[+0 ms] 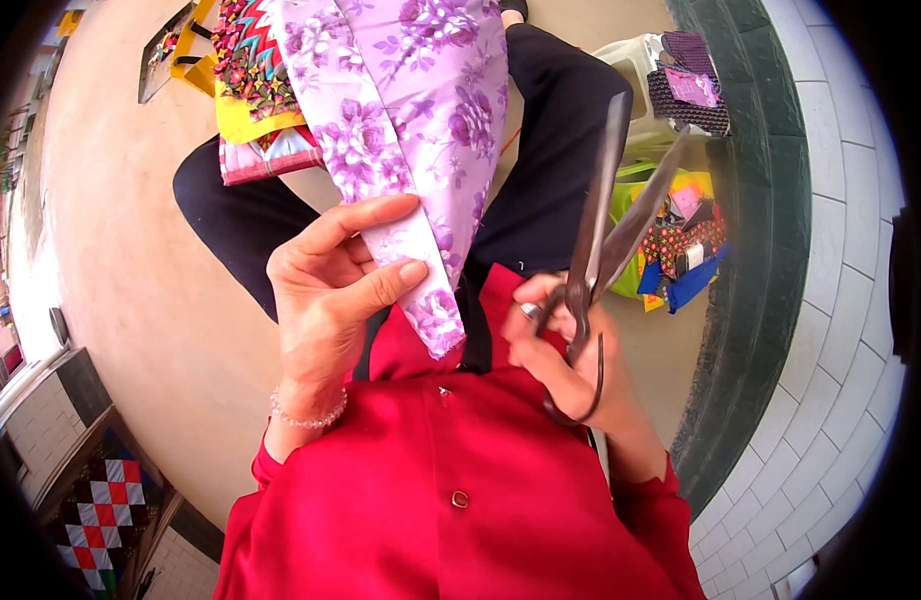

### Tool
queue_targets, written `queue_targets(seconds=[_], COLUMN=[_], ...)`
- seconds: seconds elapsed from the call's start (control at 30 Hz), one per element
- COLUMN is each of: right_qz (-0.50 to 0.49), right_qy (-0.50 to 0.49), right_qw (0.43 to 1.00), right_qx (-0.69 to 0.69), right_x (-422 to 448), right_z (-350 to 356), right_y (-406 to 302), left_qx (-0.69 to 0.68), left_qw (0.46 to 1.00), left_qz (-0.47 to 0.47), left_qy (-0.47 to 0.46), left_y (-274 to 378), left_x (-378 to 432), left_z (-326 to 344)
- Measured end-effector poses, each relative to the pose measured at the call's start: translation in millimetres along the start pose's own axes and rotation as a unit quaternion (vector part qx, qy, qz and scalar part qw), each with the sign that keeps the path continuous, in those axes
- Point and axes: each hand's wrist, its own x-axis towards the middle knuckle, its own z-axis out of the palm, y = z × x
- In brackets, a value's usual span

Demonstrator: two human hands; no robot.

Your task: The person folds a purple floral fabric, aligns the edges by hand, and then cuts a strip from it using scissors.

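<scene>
Between the thumb and fingers of my left hand (340, 270) is the narrow end of a lilac cloth (438, 112) printed with purple flowers. A folded strip runs along its left side, and its short end looks frayed. The cloth stretches away from me between my knees. My right hand (573, 352) grips a large pair of dark metal scissors (597, 247) by the handles. Their blades are spread apart and point away from me, to the right of the cloth and not touching it. The right hand and scissors are slightly blurred.
Patterned folded fabrics (262, 97) lie left of the cloth, by my left knee. On the floor at right stand a pale plastic container (633, 75) with dark fabric and a green container (627, 277) with coloured scraps. A tiled wall (843, 285) with a dark green base rises beyond.
</scene>
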Motion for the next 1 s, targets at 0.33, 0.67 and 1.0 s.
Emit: queue_targets(seconds=[0.33,0.67,1.0], right_qz=[0.138,0.047,0.026], right_qy=[-0.193,-0.150,-0.114], right_qw=[0.962,0.976,0.969], right_qx=[-0.133,-0.151,-0.219], right_x=[-61,-60,-51], right_z=[-51,-28,-18], right_y=[-2,0,-6], left_qx=[-0.050,-0.024,-0.023], left_qw=[0.999,1.000,1.000], left_qz=[-0.020,0.003,0.010], left_qy=[-0.007,-0.005,0.000], left_y=[0,-1,-5], left_x=[-9,-14,-15], left_z=[20,26,28])
